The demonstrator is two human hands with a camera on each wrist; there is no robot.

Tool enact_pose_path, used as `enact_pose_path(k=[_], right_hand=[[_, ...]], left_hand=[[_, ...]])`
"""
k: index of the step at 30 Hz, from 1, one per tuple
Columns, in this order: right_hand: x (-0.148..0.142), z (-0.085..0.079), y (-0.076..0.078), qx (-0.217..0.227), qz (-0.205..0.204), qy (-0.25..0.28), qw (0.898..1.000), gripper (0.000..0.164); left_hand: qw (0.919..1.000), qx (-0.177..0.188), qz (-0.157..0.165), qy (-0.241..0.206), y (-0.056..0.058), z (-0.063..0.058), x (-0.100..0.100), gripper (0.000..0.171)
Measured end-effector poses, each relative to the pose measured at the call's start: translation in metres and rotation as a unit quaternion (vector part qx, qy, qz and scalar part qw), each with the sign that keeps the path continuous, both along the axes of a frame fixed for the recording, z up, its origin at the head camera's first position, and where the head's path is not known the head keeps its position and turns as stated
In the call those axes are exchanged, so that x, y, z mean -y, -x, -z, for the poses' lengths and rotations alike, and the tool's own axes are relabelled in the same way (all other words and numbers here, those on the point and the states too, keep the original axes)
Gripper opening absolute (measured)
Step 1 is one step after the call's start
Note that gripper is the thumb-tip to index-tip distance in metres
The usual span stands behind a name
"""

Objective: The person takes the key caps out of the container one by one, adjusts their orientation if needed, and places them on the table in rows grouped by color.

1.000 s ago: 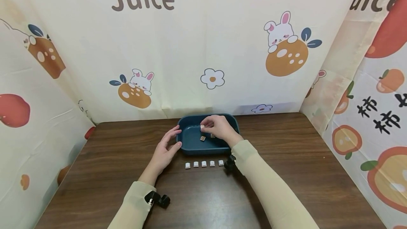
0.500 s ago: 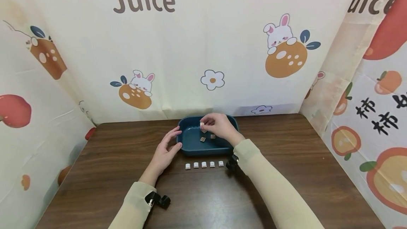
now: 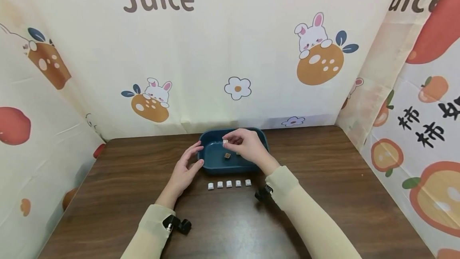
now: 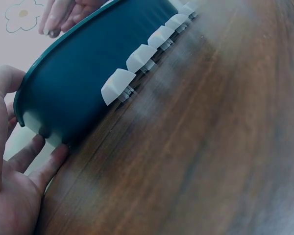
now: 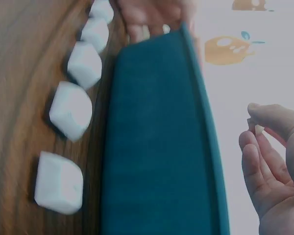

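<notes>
A dark teal tray (image 3: 230,170) stands at the back of the table. My left hand (image 3: 182,173) rests against its left end, thumb and fingers spread, fingertips at the rim and wall. Over the tray, my right hand (image 3: 249,147) pinches a small white keycap (image 3: 225,141) between thumb and fingertips. It looks mostly covered by the fingers in the right wrist view. Small brownish square pieces (image 3: 227,155) lie on the tray floor below, partly behind the right hand. In front of the tray runs a row of several white keycaps (image 3: 229,184), each with a clear stem part beneath in the left wrist view.
The brown wooden table (image 3: 143,179) reaches toward me and to both sides. Behind it hangs a printed cream curtain (image 3: 201,51), close to the tray's back rim. Each wrist carries a small black camera (image 3: 177,224).
The right forearm and wrist have shifted slightly right and toward me, away from the row; the pinched keycap stays over the tray. The left hand keeps its place. The head view has shifted slightly.
</notes>
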State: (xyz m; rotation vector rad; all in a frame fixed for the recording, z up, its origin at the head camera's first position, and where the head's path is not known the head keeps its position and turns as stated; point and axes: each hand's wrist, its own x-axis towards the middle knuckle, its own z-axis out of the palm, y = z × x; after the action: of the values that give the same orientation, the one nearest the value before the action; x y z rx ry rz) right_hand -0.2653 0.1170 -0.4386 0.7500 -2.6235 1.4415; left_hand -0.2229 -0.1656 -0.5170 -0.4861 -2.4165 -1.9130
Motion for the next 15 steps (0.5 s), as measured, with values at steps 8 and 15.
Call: enact_pose_path(k=[8,15], right_hand=[[0.005,-0.002,-0.029,-0.015,0.005,0.047,0.999,0.024],[0.010,0.001,-0.054,-0.006,0.012,0.061,0.998,0.026]], left_hand=[[1.0000,0.002,0.002,-0.005,0.001,0.000,0.000,0.046],[1.0000,0.003,0.000,-0.009,0.001,0.000,0.000,0.047]])
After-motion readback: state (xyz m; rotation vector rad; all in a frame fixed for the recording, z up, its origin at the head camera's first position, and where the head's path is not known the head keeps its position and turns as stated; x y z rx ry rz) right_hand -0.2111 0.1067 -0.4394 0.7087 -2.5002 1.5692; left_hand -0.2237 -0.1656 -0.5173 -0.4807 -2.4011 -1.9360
